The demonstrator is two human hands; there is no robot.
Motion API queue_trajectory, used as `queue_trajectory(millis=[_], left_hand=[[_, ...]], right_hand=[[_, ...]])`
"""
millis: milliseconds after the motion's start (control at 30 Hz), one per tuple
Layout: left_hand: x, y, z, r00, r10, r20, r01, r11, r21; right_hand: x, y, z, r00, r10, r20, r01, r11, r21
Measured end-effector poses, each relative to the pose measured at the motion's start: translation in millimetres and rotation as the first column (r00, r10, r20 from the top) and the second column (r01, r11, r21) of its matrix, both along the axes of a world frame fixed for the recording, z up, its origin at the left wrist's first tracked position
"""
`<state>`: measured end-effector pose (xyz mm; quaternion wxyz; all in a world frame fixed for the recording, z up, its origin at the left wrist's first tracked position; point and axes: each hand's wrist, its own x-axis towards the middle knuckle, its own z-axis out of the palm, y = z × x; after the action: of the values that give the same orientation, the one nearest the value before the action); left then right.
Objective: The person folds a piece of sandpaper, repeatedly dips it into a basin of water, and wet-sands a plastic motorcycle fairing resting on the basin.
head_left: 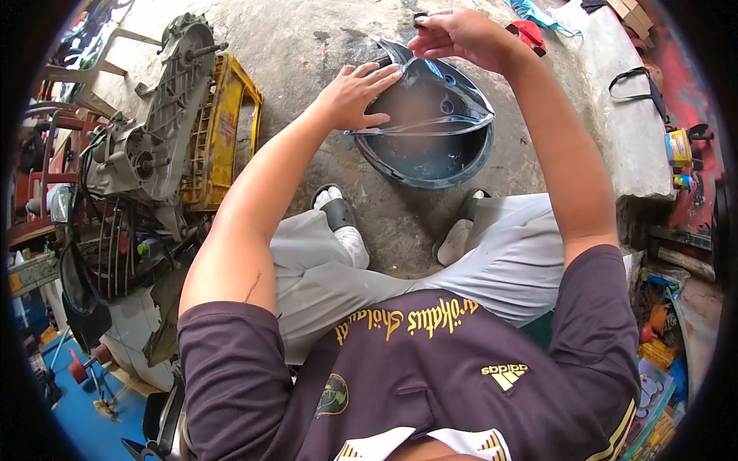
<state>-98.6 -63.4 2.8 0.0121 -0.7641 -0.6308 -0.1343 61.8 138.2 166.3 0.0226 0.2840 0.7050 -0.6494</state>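
Observation:
A glossy dark plastic panel (461, 91) with a pointed tip and round holes lies across the top of a black basin (430, 183) on the floor. Clear, shiny edging runs along the panel's near side. My left hand (355, 98) lies with fingers stretched out over the panel's left side. Beyond the panel's far edge, my right hand (455, 37) has its fingers bent together, with a small black piece (420, 20) at the fingertips. Its lower fingertips are close to the panel's tip; whether they touch it I cannot tell. A blurred patch hides the middle of the panel and basin.
To the left, a metal engine casing (165, 115) leans by a yellow crate (223, 131). A red object (529, 37) is beyond my right wrist. On the right, a concrete ledge (615, 131) bears a black strap (636, 84). My sandalled feet are close to the basin.

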Motion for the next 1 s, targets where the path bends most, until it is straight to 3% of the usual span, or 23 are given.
queue_trajectory(millis=[67,133,267,367,400,433,500,533,567,600,633,667,733,767,800,867,933,967,1000], left_hand=[[0.1,0.8,-1.6,1.0,-0.001,-0.006,0.001,1.0,0.007],[-0.5,0.9,-2.1,1.0,0.001,-0.014,-0.001,1.0,0.012],[-3.2,-0.9,-4.6,1.0,-0.003,0.014,0.003,1.0,0.017],[-4.9,-2.3,-5.7,1.0,-0.01,0.002,0.01,1.0,-0.001],[-5.3,-3.0,-5.7,1.0,-0.01,-0.006,0.01,1.0,-0.021],[-5.7,-3.8,-5.7,1.0,-0.008,-0.006,0.008,1.0,-0.023],[-5.7,-5.0,-5.8,1.0,0.001,0.001,-0.001,1.0,-0.029],[-6.1,-4.9,-5.5,1.0,0.001,0.0,-0.001,0.999,-0.032],[-6.2,-4.7,-5.4,1.0,0.002,0.003,-0.002,0.999,-0.032],[-6.0,-4.6,-5.7,1.0,0.002,0.006,-0.002,0.999,-0.033],[-5.8,-4.5,-6.3,1.0,0.002,0.005,-0.002,0.999,-0.036],[-5.9,-4.2,-7.1,1.0,0.001,0.005,-0.001,0.999,-0.036],[-6.1,-3.2,-8.9,1.0,0.005,0.003,-0.005,0.999,-0.036],[-6.9,-2.9,-10.7,1.0,-0.003,0.01,0.003,1.0,-0.024],[-7.2,-3.1,-10.0,1.0,-0.012,0.016,0.013,1.0,-0.014],[-8.0,-1.7,-9.1,1.0,-0.016,0.016,0.016,1.0,-0.021],[-7.5,-3.2,-8.8,0.999,-0.029,0.021,0.029,0.999,-0.031],[-7.1,-3.2,-8.1,0.999,-0.026,0.02,0.027,0.999,-0.043],[-7.5,-1.5,-7.3,1.0,-0.021,0.017,0.021,0.999,-0.048]], right_hand=[[1.2,1.7,-0.7,1.0,-0.007,0.005,0.007,0.999,-0.037],[7.3,-7.3,6.0,0.995,0.099,-0.014,-0.096,0.989,0.113],[19.6,-11.6,-5.6,0.992,0.123,0.005,-0.122,0.979,0.164],[39.1,-8.3,-34.9,0.966,0.212,0.146,-0.236,0.956,0.174],[48.4,-16.2,-36.4,0.925,0.287,0.248,-0.326,0.935,0.136],[55.3,-12.5,-57.2,0.804,0.534,0.26,-0.583,0.795,0.169],[74.5,-24.7,-115.3,0.636,0.583,0.506,-0.692,0.721,0.04],[76.6,-42.2,-109.2,0.442,0.659,0.608,-0.866,0.49,0.099],[81.1,-50.5,-129.0,0.347,0.616,0.707,-0.898,0.436,0.061],[90.3,-52.0,-169.6,0.352,0.54,0.764,-0.91,0.39,0.144],[99.7,-43.7,-225.5,0.378,0.462,0.802,-0.869,0.475,0.136],[97.1,-51.8,-220.0,0.476,0.448,0.757,-0.847,0.467,0.256],[91.3,-49.4,-270.8,0.613,0.259,0.747,-0.687,0.642,0.34],[86.4,-56.5,-280.9,0.722,0.113,0.683,-0.58,0.636,0.509],[83.1,-58.9,-281.3,0.741,0.093,0.665,-0.506,0.728,0.462],[73.7,-67.3,-289.3,0.709,0.09,0.699,-0.48,0.788,0.386],[79.8,-77.2,-267.8,0.78,0.12,0.614,-0.151,0.988,-0.002],[84.7,-76.3,-276.3,0.834,0.169,0.525,-0.021,0.961,-0.275],[88.9,-74.2,-269.2,0.835,0.163,0.526,-0.017,0.962,-0.272]])
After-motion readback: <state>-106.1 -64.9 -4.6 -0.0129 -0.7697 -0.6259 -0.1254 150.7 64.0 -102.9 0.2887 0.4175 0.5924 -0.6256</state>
